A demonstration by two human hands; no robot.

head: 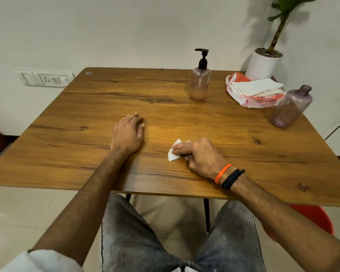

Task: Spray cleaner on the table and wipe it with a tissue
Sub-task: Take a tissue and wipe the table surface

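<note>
So the right hand (199, 156) is sitting near the front edge of the table (71, 146), fingers curled over a small white tissue (173, 154) and pinning it flat against the wood. The tissue is poking out from under the fingertips on the left side, crumpled into a rough wedge, pretty small compared to the hand. Two bands are sitting on that wrist, one orange and one black.

The left hand (128, 134) is resting palm down a bit further in and well apart from the tissue, fingers relaxed and close together, holding nothing.

Between the hands and the far stuff there's a wide bare stretch of brown woodgrain running out to the left edge and the far edge.

Further back, the pump bottle (200, 83) is standing upright, pinkish and see-through with a black pump, liquid only filling the lower part. To the right of it a stack of white tissues is lying on an orange and white plastic packet (253, 95), and an open bottle (291, 107) with no cap is standing just beside that, near the right edge. A potted plant (263, 63) is sitting at the far right corner against the wall.
</note>
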